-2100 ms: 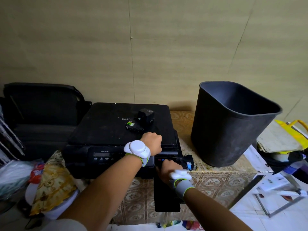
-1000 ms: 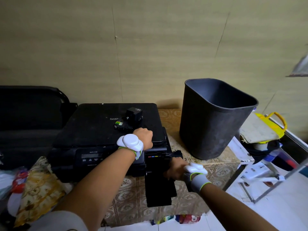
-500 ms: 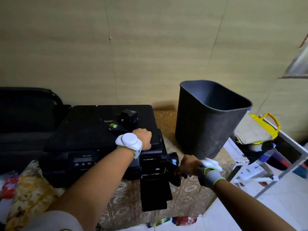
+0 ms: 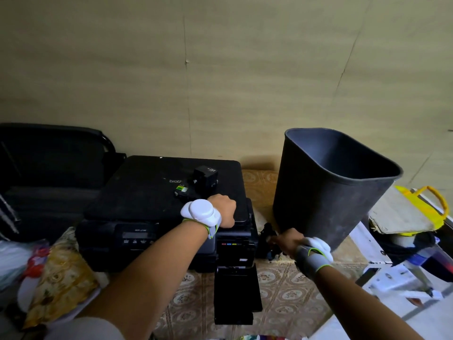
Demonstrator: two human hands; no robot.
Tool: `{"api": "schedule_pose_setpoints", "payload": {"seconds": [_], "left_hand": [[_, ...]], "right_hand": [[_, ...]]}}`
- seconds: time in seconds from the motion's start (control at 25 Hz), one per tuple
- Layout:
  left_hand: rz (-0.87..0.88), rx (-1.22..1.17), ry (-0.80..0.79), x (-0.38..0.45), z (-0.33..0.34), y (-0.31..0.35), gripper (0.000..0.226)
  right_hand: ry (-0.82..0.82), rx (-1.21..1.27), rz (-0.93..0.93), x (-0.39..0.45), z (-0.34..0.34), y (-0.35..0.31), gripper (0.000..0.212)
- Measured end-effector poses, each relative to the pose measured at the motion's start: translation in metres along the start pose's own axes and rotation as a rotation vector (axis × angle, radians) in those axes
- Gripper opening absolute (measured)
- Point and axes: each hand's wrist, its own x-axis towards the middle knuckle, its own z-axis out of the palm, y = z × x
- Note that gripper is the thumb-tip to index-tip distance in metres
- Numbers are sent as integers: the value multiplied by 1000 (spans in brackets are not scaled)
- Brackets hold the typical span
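A black printer sits on a patterned tabletop, its paper tray pulled out toward me. My left hand rests with curled fingers on the front right corner of the printer's lid; the fingertips are hidden. Below it is the ink bay with coloured labels. Just right of the printer, my right hand grips a small black part close to the base of the bin. A black block and a small green-labelled piece lie on the lid.
A tall dark bin stands right of the printer on the table. A black chair is at the left, with bags below it. Papers, a yellow bag and a white frame crowd the right.
My right hand left the printer's front and went right, taking hold of the small black part beside the ink bay. The left hand stayed on the lid.
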Motion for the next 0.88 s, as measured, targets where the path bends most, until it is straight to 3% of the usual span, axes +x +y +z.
{"api": "schedule_pose_setpoints", "payload": {"seconds": [0.12,0.32,0.48,0.72,0.88], "left_hand": [[-16,-59,-27,-1,1,-5,16],[-56,-113,21,-4,9,-11,33],[-68,-140,23,-4,13,-11,33],[-84,-167,16,1,15,-15,34],[-88,-172,18,-1,16,-17,33]], "right_hand": [[-37,57,32,11,16,1,52],[-101,12,53,18,26,0,36],[-92,15,123,19,31,10,42],[-114,-18,81,37,43,28,52],[-74,-76,48,8,24,-2,58]]}}
